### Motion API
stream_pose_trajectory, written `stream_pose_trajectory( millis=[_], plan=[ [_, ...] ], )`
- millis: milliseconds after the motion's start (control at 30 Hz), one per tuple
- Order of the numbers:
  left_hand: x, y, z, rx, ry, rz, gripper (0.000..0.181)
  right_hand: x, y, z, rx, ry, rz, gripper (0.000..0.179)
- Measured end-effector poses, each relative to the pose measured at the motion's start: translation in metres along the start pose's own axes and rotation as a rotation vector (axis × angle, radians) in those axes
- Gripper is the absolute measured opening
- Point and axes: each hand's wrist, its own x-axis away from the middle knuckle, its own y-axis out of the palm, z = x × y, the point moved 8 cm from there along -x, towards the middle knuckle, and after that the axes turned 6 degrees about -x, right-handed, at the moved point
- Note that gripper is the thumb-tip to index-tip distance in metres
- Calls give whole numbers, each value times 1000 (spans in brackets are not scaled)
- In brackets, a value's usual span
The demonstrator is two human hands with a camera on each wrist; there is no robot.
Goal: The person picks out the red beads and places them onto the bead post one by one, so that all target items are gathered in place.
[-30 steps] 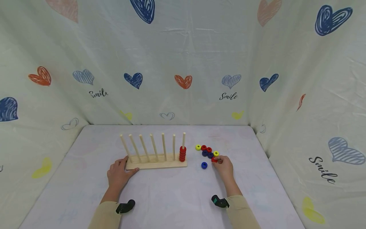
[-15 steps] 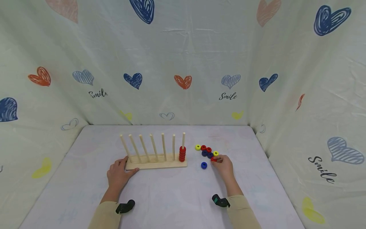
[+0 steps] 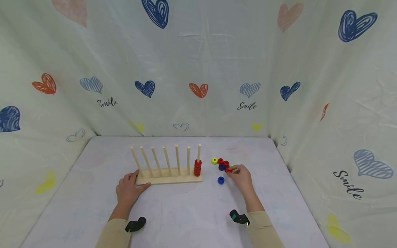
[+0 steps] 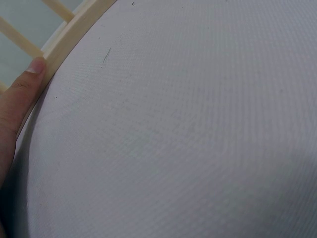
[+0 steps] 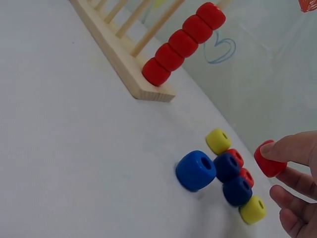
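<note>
A wooden peg stand [image 3: 173,178] with a row of upright pegs rests on the table. My left hand [image 3: 127,189] grips its left end; in the left wrist view the thumb [image 4: 27,82] lies along the base's front edge. Several red beads [image 5: 184,43] are stacked on the rightmost peg. Between thumb and fingers, my right hand [image 3: 243,177] pinches a loose red bead [image 5: 269,159], which overlaps the bead group in the head view. That group has yellow beads [image 5: 218,141], red beads [image 3: 220,161] and dark blue beads [image 5: 237,191].
A brighter blue bead [image 5: 195,170] sits alone, nearer to me than the group. The white table [image 3: 186,213] meets a hanging cloth [image 3: 223,62] printed with hearts at the back and sides. Dark wrist cameras [image 3: 135,224] are strapped at both sleeves.
My right hand has shifted slightly left with the red bead, now over the nearby dark blue bead. The left hand and the peg stand stay in place.
</note>
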Motion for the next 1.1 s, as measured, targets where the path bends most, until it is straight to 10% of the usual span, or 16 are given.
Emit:
stream_pose_trajectory(
  millis=[1100],
  plan=[
    [4,-3,0,1,1,13,89,15,-12,-68,-35,-127,-66,22]
  ],
)
